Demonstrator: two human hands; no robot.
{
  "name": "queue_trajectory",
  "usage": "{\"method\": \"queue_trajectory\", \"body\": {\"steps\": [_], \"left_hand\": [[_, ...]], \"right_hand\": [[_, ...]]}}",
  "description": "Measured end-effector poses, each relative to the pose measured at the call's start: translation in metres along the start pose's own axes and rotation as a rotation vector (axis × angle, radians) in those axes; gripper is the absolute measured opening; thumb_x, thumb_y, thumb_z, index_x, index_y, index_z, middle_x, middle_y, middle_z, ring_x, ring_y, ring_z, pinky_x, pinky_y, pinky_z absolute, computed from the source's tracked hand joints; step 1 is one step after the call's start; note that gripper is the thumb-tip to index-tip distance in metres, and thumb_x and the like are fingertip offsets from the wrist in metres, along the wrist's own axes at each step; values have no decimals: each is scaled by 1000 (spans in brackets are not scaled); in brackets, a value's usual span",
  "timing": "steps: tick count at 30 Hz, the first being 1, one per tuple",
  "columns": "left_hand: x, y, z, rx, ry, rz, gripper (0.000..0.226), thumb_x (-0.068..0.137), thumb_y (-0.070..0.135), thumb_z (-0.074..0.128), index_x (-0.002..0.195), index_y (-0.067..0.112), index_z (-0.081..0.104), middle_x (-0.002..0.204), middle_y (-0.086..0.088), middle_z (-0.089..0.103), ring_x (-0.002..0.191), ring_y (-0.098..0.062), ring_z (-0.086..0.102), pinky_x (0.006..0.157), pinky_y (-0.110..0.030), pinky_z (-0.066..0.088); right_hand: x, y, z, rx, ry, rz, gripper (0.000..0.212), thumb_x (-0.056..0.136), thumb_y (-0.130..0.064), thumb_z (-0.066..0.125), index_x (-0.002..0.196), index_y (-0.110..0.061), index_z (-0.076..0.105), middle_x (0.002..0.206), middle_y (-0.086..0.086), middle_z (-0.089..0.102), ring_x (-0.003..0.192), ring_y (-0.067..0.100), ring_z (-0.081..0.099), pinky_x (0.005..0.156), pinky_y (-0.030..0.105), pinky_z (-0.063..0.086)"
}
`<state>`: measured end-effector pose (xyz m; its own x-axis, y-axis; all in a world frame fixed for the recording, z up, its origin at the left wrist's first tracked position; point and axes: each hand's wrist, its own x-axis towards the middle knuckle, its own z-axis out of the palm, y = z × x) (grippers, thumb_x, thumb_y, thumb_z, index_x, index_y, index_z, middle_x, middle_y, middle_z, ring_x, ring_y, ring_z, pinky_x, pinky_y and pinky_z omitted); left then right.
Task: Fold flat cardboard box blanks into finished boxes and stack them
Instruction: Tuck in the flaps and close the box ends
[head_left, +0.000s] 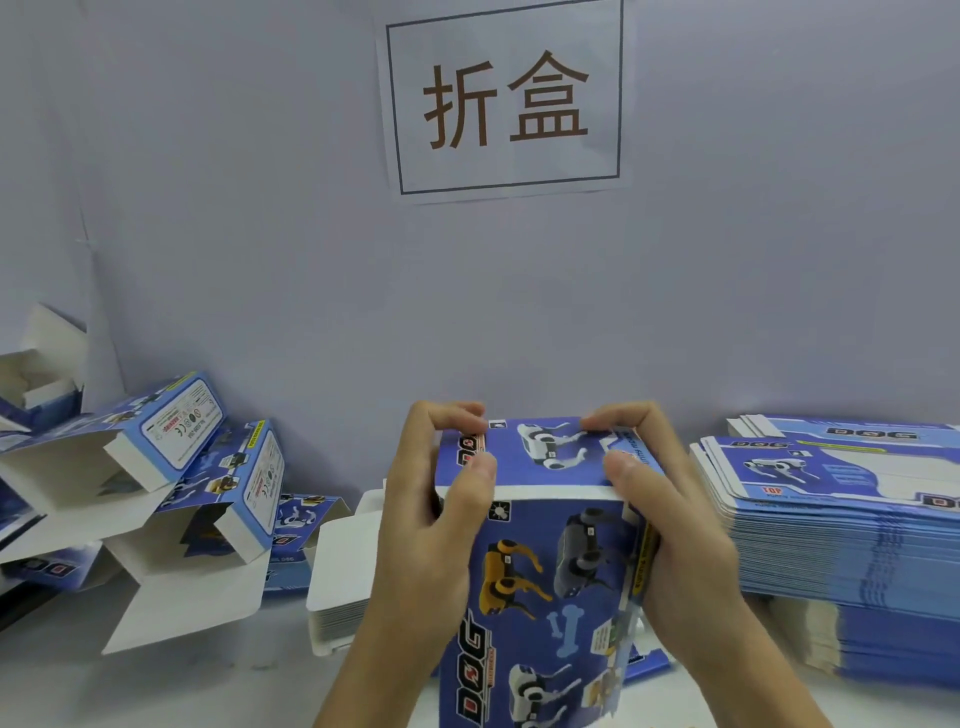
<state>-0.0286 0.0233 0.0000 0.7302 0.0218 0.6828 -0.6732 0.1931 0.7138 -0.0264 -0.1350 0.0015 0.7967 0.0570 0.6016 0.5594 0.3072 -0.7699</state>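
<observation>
1. step in hand looks like closing the end of one box (550, 571): it's up in front of the person, over the near edge of the bench (182, 686), with the end flap (540, 452) folded over on top.
2. left hand (441, 525) grips the box's left side, thumb on the flap's near edge and fingers curled over the far edge. right hand (670, 525) does the same on the right side. so both are grasping the box, neither one loose.
3. next move, i'd guess: press the flap all the way home so the tuck seats, then set the box with the finished ones on the left. needs even pressure, thin card buckles easy.
4. counts: one box in the hands. folded boxes (208, 467) piled at left, i make out maybe three or four, they overlap so can't be sure.
5. flat blanks (841, 525): one tall stack on the right, way too many sheets to count, plus a smaller stack (841, 428) behind it.
6. one low stack of white card pieces (343, 571) just left of the hands.
7. one sign (506, 98) on the wall.
</observation>
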Motion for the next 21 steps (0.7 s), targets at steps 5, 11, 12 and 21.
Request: {"method": "queue_trajectory", "body": {"steps": [5,11,12,21], "left_hand": [[2,6,-16,130,-121,-20,32,79,50,62,107,36,69,131,18,58,114,-28,65,67,-48,63],[4,16,-26,263,-172,-26,32,76,48,69,107,41,69,122,17,65,100,-26,71,63,-63,56],[5,16,-26,257,-171,-19,27,78,45,71,105,38,70,120,17,65,104,-23,70,61,-57,58],[5,14,-13,198,-68,-7,25,82,49,65,99,33,70,118,8,68,109,-26,69,66,-43,63]], "right_hand": [[-2,5,-12,65,-35,-2,26,88,-25,60,113,-26,66,83,16,66,72,22,67,57,44,58],[-1,-2,-26,18,-154,0,58,73,-32,83,127,-29,61,120,9,71,103,36,72,73,40,61],[0,-3,-26,-15,-126,-20,54,74,-29,80,126,-29,63,120,9,71,102,35,72,73,39,61],[0,-2,-14,-73,-63,-10,53,73,-65,75,113,-32,65,112,11,73,104,35,71,79,52,60]]}}
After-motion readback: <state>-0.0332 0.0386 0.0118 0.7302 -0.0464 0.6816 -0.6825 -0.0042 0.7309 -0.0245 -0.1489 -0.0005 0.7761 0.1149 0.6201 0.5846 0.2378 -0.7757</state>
